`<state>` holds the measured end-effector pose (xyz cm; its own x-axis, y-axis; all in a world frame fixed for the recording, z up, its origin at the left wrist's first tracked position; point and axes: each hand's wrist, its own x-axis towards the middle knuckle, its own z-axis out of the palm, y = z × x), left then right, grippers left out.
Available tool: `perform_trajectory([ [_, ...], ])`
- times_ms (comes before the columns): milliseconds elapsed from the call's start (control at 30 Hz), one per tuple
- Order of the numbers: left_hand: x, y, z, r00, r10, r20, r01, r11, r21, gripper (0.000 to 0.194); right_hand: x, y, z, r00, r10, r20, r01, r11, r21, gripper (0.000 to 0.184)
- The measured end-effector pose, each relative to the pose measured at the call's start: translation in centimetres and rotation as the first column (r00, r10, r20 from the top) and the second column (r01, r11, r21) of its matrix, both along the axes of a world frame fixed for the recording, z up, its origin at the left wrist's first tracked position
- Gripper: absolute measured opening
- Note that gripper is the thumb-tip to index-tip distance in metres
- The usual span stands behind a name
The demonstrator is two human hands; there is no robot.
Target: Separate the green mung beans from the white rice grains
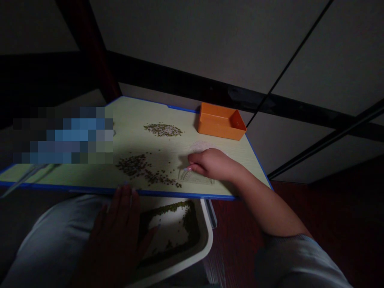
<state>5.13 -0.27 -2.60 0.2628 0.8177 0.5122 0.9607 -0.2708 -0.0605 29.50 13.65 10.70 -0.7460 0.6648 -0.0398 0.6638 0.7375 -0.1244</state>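
Dim light falls on the bench (135, 112); from afar I see the right hand (210, 163), fingers pinched on a clear plastic piece (199, 181), its straight edge along the near side. Left of them, nearer the left hand (117, 222), whose fingers are empty and extended, lie dark, scattered seeds (132, 165).

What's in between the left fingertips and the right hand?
The head view shows scattered small dark grains on the pale yellow, blue-edged tabletop between the left hand and right hand, plus a clear plastic piece nearest the right one.
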Motion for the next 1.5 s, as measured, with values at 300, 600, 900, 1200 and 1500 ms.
perform_trajectory([
  [300,0.1,-0.1,0.1,0.999,0.012,0.032,-0.012,1.000,-0.018,0.082,0.3,0.3,0.0,0.998,0.060,-0.020,-0.062,0.990,-0.125,0.028],
  [600,-0.1,0.0,0.0,1.000,-0.002,0.015,0.003,1.000,-0.019,0.084,-0.1,0.3,-0.5,1.000,-0.004,-0.008,0.003,1.000,-0.029,0.027],
  [900,0.2,-0.1,0.2,0.997,0.021,0.072,-0.019,0.999,-0.037,0.084,-0.4,0.2,-1.0,1.000,0.016,-0.009,-0.016,0.999,-0.029,0.029],
  [1200,0.0,0.0,0.1,1.000,0.006,0.017,-0.005,1.000,-0.024,0.083,0.2,0.4,-0.2,0.997,0.063,-0.054,-0.069,0.990,-0.121,0.030],
  [1500,-0.1,-0.1,0.1,1.000,-0.003,0.024,0.004,0.999,-0.049,0.085,0.3,0.3,-0.1,0.995,0.084,-0.056,-0.092,0.984,-0.152,0.026],
])
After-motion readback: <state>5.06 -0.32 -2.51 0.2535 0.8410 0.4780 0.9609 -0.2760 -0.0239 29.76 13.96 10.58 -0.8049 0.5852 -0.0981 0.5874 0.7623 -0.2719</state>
